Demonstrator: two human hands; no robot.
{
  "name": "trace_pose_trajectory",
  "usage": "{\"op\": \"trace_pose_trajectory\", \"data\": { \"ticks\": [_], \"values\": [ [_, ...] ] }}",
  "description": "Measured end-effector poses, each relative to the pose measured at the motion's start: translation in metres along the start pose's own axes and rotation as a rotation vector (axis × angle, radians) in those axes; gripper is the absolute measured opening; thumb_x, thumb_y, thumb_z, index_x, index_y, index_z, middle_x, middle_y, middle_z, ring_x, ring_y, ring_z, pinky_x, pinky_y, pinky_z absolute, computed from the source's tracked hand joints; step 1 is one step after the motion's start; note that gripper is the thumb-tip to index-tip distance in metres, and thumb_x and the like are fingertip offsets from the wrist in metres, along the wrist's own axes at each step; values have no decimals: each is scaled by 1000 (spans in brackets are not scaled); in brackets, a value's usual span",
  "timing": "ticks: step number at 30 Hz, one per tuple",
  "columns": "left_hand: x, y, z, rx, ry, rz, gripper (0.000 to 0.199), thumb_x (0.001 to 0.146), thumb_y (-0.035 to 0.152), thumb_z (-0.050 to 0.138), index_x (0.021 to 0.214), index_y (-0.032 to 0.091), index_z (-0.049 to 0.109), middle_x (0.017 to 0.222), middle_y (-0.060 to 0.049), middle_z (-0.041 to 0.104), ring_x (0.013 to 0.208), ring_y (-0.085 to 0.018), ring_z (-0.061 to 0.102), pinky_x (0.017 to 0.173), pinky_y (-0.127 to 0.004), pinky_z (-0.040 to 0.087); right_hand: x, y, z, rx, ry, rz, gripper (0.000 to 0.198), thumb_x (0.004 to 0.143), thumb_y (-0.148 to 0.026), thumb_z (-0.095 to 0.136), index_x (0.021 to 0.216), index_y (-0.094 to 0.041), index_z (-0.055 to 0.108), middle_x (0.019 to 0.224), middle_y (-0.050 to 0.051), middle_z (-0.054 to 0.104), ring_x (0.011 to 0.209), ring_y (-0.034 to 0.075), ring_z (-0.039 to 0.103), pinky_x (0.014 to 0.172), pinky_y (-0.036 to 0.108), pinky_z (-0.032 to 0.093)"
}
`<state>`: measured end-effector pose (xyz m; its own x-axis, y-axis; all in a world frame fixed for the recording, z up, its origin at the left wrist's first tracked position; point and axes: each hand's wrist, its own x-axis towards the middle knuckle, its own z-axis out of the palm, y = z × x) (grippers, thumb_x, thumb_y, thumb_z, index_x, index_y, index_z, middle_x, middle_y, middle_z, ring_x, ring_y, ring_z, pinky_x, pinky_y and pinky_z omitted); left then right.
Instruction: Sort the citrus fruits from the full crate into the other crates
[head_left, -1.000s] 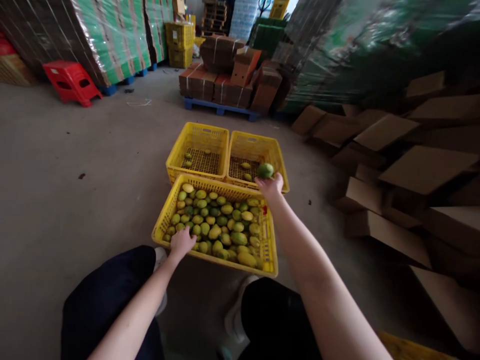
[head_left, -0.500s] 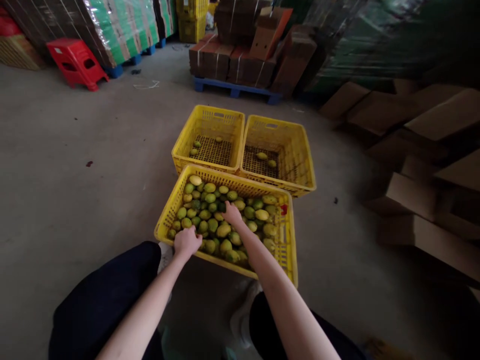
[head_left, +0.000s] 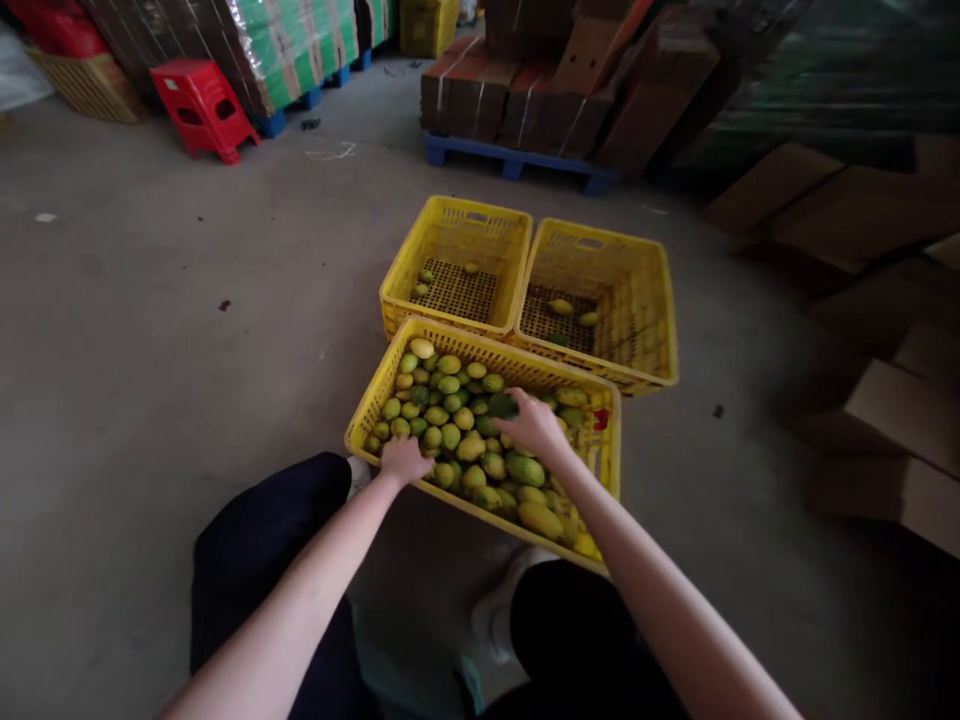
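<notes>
A yellow plastic crate [head_left: 611, 470] full of green and yellow lemons [head_left: 471, 447] sits tilted in front of my legs. My left hand [head_left: 405, 460] is closed at its near rim, fingers curled over the edge; their tips are partly hidden. Over the lemons, right of the middle, my right hand [head_left: 534, 425] has thumb and fingers around a dark green lemon [head_left: 502, 405]. Just behind stand two more yellow crates: the left one [head_left: 390, 290] holds a few lemons on its mesh floor, the right one [head_left: 670, 320] two yellowish lemons and a dark green one.
Flattened and folded cardboard boxes [head_left: 892, 420] lie along the right. Behind the crates, bundled cardboard [head_left: 476, 95] rests on a blue pallet [head_left: 510, 165]. A red stool [head_left: 204, 110] stands at the far left beside wrapped stacks. My knees flank the full crate.
My right hand has moved right across the lemons and holds a dark green one. A dark green lemon now shows in the right rear crate. My left hand keeps its place at the rim.
</notes>
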<state>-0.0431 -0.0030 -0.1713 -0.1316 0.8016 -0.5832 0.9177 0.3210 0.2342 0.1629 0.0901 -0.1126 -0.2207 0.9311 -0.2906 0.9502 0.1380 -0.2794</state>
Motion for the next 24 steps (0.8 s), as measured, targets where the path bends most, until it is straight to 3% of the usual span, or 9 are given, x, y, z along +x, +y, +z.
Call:
{"op": "trace_pose_trajectory", "data": {
  "ticks": [3,7,13,17,24],
  "values": [
    [23,4,-7,5,12,31,48,87,44,52,121,12,61,133,-19,58,128,-31,50,98,-37,43,-48,6,-32,99,270,-62,49,71,-32,68,116,-21,56,106,12,70,92,30,67,79,37,50],
    [61,17,-9,17,51,85,49,89,35,53,132,12,50,140,-17,52,131,-28,47,103,-34,38,-105,6,-47,187,426,-30,44,68,-30,64,110,-23,54,95,7,70,80,27,67,69,36,51],
    [93,43,18,67,64,19,57,85,31,64,134,10,45,136,-23,54,129,-32,48,100,-38,38,-119,4,-47,98,401,-123,47,67,-20,57,114,-20,52,103,11,67,81,26,67,68,36,54],
    [100,58,34,84,111,-75,48,91,29,54,133,7,44,130,-27,57,126,-34,49,98,-42,38,-116,2,-49,65,411,-139,48,68,-17,55,116,-21,51,102,11,65,82,26,66,67,36,54],
    [97,59,27,46,127,-64,42,89,25,56,124,3,53,130,-29,55,128,-37,47,101,-44,36,-124,1,-58,68,407,-127,47,67,-15,54,113,-23,51,98,8,67,76,23,65,61,31,48]
  ]
}}
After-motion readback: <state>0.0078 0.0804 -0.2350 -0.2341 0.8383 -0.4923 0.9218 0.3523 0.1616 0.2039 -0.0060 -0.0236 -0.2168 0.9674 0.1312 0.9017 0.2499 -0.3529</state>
